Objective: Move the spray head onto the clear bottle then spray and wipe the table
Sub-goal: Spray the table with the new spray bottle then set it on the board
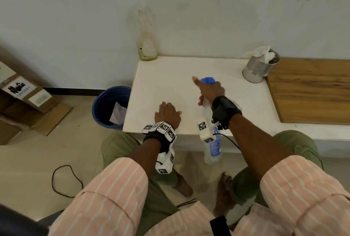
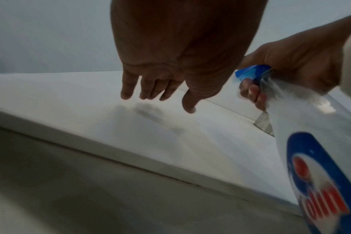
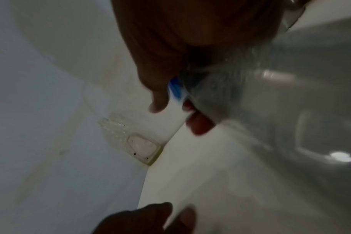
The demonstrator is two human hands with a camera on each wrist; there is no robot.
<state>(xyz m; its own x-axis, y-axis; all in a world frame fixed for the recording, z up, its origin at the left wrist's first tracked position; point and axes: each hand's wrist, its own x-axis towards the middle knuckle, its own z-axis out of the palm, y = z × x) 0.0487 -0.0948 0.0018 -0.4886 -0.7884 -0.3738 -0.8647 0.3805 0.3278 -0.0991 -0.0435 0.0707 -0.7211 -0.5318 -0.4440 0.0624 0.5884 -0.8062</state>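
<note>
Gripping the clear bottle point(image 1: 213, 146) — right hand point(image 1: 211, 91), spray head point(image 1: 208, 80) forward

Left hand point(image 1: 167, 113) flat, fingers straight; right hand point(image 1: 211, 90) curled, forefinger out

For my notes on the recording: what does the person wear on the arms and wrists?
Both arms have rolled pink sleeves with white stripes. Each wrist carries a black strap holding white blocks printed with black square codes. A thin black cable runs from the right wrist.
</note>
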